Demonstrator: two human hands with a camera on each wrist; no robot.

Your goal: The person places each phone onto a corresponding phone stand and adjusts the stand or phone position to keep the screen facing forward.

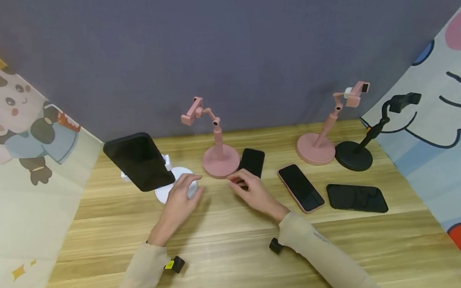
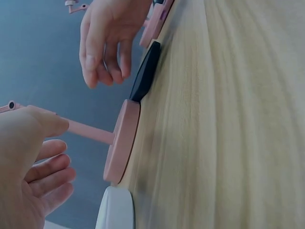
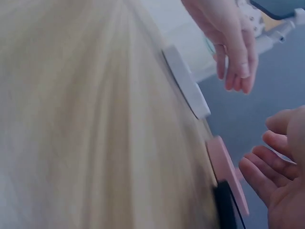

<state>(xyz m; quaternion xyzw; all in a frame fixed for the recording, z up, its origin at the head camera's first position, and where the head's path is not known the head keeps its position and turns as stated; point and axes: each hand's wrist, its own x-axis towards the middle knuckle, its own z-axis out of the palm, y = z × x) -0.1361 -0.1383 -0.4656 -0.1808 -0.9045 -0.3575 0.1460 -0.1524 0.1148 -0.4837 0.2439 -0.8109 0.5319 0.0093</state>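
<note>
My left hand (image 1: 180, 198) hovers over the round base of a white phone stand (image 1: 163, 194), its fingers loosely bent around nothing. A black phone (image 1: 140, 162) sits tilted in that stand's clamp. To the right, my right hand (image 1: 253, 194) hangs in the air with relaxed fingers, partly covering a black phone (image 1: 253, 160) that lies on the table. Between and beyond the hands stands a pink phone stand (image 1: 220, 159), its clamp holding no phone. The left wrist view shows both hands apart from the pink base (image 2: 123, 143).
A second pink stand (image 1: 315, 149) and a black stand (image 1: 354, 155) are at the back right. Before them lie a pink-edged phone (image 1: 301, 188) and another dark phone (image 1: 357, 197). A grey partition (image 1: 226, 61) rises behind the wooden table (image 1: 228, 257).
</note>
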